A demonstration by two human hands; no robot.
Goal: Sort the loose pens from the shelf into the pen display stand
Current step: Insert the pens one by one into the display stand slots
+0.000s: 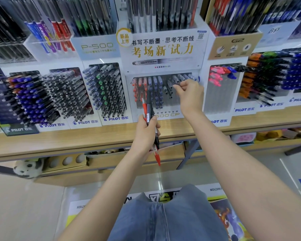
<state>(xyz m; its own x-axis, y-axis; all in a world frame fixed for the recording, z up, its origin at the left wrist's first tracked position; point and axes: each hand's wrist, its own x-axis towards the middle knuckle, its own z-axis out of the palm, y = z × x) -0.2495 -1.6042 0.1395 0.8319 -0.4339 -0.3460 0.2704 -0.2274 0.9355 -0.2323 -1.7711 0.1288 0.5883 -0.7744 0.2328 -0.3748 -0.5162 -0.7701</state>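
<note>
My left hand (146,133) is closed around a small bundle of loose pens (149,112), red and black ones, held upright in front of the wooden shelf (76,138). My right hand (189,94) reaches up to the white pen display stand (163,49) in the middle. Its fingertips pinch the end of a clear-capped pen (176,80) sitting in the stand's upper right slots. The stand's slots hold red pens on the left, blue ones in the middle and a few dark ones on the right. Much of the right section stands bare.
Other pen displays flank the stand: black and green pens (106,91) to the left, a G2 stand with pink and blue pens (221,75) to the right. Below the shelf sit a plush panda (27,168) and cardboard boxes (134,159). A printed box (224,214) lies by my legs.
</note>
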